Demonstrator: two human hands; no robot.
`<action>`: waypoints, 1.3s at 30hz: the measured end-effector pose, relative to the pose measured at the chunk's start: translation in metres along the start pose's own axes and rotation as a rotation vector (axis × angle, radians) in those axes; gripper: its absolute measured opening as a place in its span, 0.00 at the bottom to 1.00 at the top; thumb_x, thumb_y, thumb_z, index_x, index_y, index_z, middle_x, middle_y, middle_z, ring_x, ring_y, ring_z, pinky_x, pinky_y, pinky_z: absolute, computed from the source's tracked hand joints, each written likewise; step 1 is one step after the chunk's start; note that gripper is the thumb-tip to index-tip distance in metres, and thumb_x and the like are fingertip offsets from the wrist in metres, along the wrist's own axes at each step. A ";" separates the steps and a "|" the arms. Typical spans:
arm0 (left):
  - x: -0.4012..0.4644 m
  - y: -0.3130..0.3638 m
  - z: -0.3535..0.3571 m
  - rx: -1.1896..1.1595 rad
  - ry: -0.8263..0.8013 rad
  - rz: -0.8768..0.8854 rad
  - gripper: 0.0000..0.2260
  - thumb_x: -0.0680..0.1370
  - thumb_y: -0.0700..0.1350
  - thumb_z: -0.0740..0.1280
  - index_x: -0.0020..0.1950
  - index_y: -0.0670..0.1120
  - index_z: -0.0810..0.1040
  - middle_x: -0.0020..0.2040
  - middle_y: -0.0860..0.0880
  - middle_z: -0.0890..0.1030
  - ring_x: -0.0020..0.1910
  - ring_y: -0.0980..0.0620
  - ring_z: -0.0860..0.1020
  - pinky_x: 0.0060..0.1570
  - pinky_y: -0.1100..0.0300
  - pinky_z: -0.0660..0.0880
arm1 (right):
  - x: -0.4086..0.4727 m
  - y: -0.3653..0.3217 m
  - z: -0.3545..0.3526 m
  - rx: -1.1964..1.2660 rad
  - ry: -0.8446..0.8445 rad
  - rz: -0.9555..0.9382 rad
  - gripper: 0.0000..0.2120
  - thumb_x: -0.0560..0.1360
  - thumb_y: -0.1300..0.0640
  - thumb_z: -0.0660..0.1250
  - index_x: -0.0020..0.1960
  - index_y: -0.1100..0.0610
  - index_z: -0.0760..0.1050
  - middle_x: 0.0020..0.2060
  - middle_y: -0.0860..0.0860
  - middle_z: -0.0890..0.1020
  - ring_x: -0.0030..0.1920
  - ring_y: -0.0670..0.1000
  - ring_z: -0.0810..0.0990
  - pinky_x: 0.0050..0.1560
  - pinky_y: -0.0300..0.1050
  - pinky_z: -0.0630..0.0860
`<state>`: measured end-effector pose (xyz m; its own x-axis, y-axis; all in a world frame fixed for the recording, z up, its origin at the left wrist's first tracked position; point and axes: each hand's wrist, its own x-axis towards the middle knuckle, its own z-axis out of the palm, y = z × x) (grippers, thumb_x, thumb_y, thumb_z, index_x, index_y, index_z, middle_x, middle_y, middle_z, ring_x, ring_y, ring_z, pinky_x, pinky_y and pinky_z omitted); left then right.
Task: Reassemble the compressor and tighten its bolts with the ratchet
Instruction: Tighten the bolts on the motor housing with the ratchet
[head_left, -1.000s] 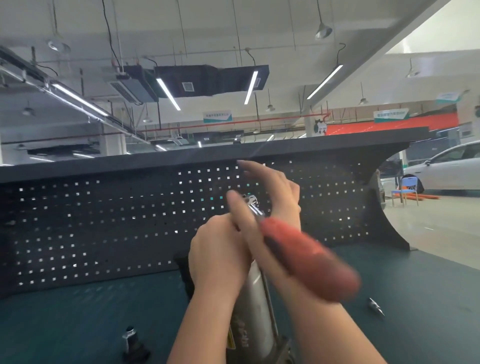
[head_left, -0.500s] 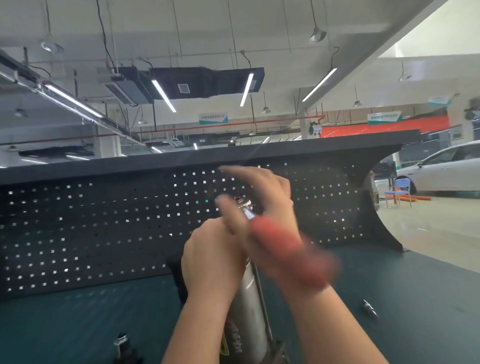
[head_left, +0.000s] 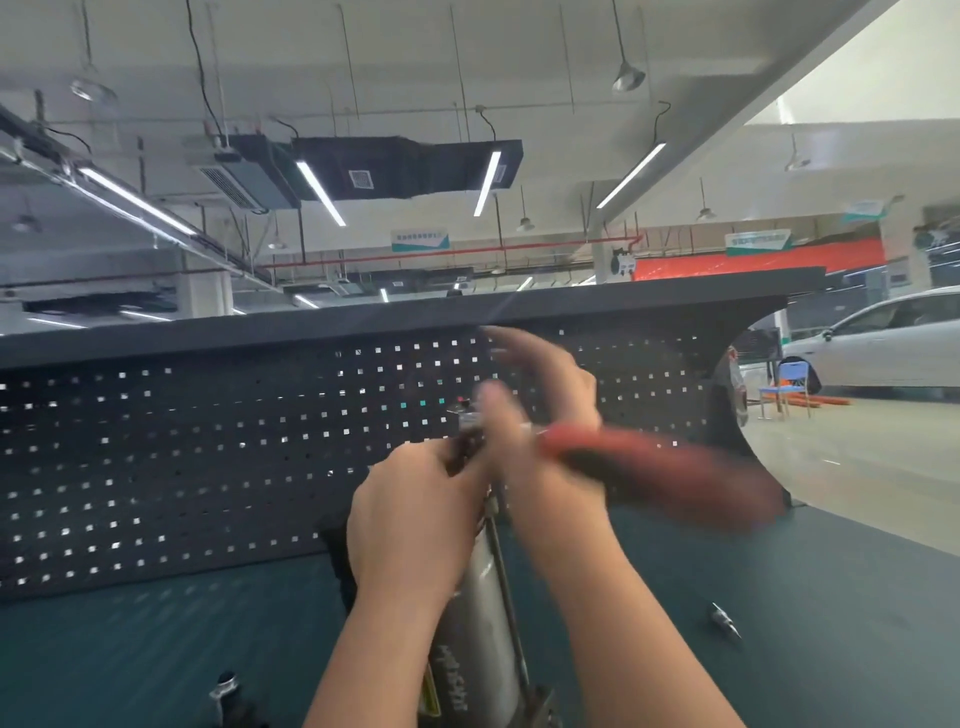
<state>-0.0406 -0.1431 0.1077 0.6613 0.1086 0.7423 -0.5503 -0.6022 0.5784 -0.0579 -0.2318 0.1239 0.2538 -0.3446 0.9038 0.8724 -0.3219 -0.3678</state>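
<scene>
The compressor (head_left: 485, 639) is a silver cylinder with a long tie rod down its side, standing upright at the bench's near edge. My left hand (head_left: 415, 519) is wrapped around its upper end. My right hand (head_left: 540, 415) grips the ratchet (head_left: 649, 467) near its head, on top of the cylinder. The ratchet's red and black handle points right and is blurred by motion. The ratchet head and the bolt under it are hidden by my fingers.
A small metal bit (head_left: 724, 618) lies on the dark green bench top (head_left: 779, 649) at the right. A metal fitting (head_left: 226, 696) stands at the bottom left. A black pegboard (head_left: 208, 441) walls off the back. A white car (head_left: 883, 343) stands far right.
My right hand has swung the ratchet handle from pointing toward me and to the right to pointing straight right. My left hand stays on the cylinder's top.
</scene>
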 end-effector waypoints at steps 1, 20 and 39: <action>-0.001 0.000 0.000 0.015 -0.005 0.026 0.17 0.75 0.63 0.61 0.31 0.58 0.78 0.27 0.54 0.79 0.31 0.57 0.76 0.29 0.62 0.68 | 0.003 0.006 -0.006 0.248 0.117 0.179 0.12 0.72 0.52 0.63 0.53 0.44 0.78 0.47 0.38 0.79 0.51 0.39 0.76 0.54 0.37 0.69; -0.002 -0.004 0.003 0.046 -0.005 0.066 0.24 0.72 0.71 0.54 0.40 0.57 0.82 0.27 0.57 0.79 0.32 0.60 0.77 0.29 0.64 0.71 | -0.002 0.000 -0.004 -0.235 0.143 -0.283 0.16 0.69 0.54 0.62 0.56 0.42 0.75 0.50 0.48 0.76 0.54 0.49 0.72 0.58 0.50 0.67; 0.001 0.001 -0.002 0.238 -0.039 0.074 0.13 0.78 0.51 0.57 0.34 0.55 0.71 0.30 0.55 0.76 0.35 0.48 0.77 0.32 0.58 0.66 | -0.013 -0.004 0.019 -0.354 -0.066 -0.386 0.16 0.71 0.54 0.60 0.54 0.43 0.79 0.51 0.42 0.76 0.56 0.48 0.70 0.59 0.50 0.63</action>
<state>-0.0417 -0.1419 0.1100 0.6457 0.0296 0.7630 -0.4654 -0.7770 0.4239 -0.0572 -0.2091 0.1180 -0.0225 -0.0891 0.9958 0.7158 -0.6968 -0.0461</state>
